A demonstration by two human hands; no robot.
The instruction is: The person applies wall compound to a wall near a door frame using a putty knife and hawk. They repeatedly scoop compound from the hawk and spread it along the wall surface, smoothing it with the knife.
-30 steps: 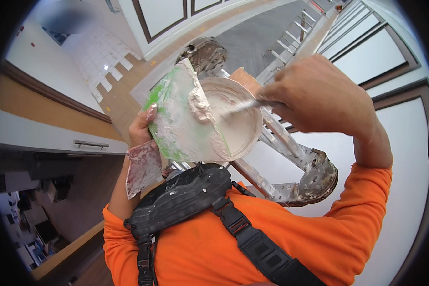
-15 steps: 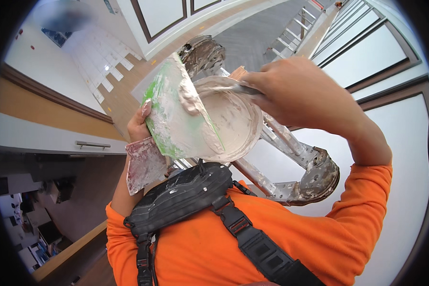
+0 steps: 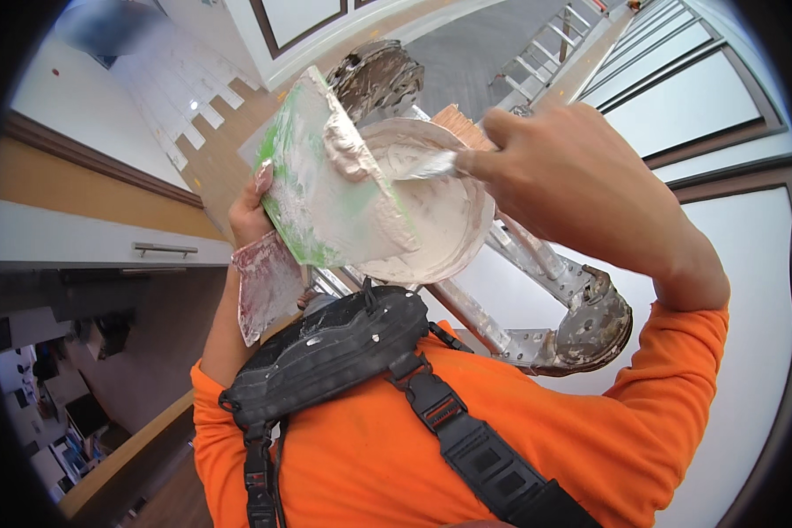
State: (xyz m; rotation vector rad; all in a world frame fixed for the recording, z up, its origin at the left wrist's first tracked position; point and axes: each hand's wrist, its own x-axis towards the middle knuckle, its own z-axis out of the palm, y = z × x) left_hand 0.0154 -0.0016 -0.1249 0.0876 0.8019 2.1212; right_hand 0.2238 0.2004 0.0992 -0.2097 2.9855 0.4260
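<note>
My left hand (image 3: 251,207) is closed on the left edge of a green plastic board (image 3: 312,211), smeared with white plaster and tilted over the bucket. A thick ridge of plaster (image 3: 348,145) lies along the board's right side. Beside my left wrist is a pinkish, plaster-stained plate (image 3: 266,286); how it is held I cannot tell. My right hand (image 3: 559,163) grips a putty knife (image 3: 427,165), its handle mostly hidden in the fingers. The knife's blade is over the round bucket (image 3: 484,220), close to the board's right edge. White plaster coats the bucket's inside.
Metal ladder legs (image 3: 466,312) stand below the bucket, with worn, plaster-stained, shoe-like ends (image 3: 594,326). Another ladder (image 3: 541,57) stands at the far right. White panelled walls (image 3: 722,255) border the right. A drawer front (image 3: 88,242) lies left, above a lower room.
My right hand has shifted slightly right, and the blade has turned to show its flat face near the board's edge. Board and bucket sit slightly higher in view.
</note>
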